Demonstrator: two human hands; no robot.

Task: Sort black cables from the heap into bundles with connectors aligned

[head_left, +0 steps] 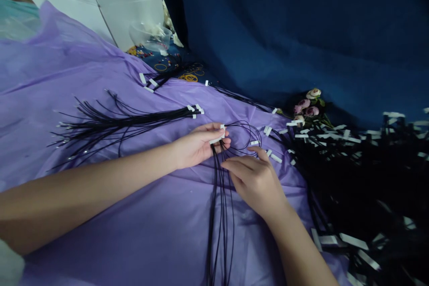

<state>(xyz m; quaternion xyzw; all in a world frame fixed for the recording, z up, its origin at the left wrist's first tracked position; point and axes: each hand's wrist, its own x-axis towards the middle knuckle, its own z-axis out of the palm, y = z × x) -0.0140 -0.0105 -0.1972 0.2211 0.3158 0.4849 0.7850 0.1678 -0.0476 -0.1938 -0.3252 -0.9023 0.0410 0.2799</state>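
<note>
My left hand (pixel 206 143) is closed on thin black cords (pixel 214 196) near their white tags (pixel 217 140), thumb on top. Most of these cords hang straight down toward the near edge of the view, while a few loop out to the right. Close by on the right, my right hand (pixel 254 174) has its thumb and forefinger pinched at the hanging cords, just below the tags. Its other fingers are bent, one of them raised. Exactly which strand sits in that pinch is too small to tell.
A fanned bundle of black cords (pixel 127 120) lies left on the purple cloth (pixel 140 214). A large heap of tagged cords (pixel 368 178) fills the right side. Farther back are artificial flowers (pixel 311 109), yellow rubber bands (pixel 188 77), a clear plastic bowl (pixel 152 38) and a dark blue curtain (pixel 295 27).
</note>
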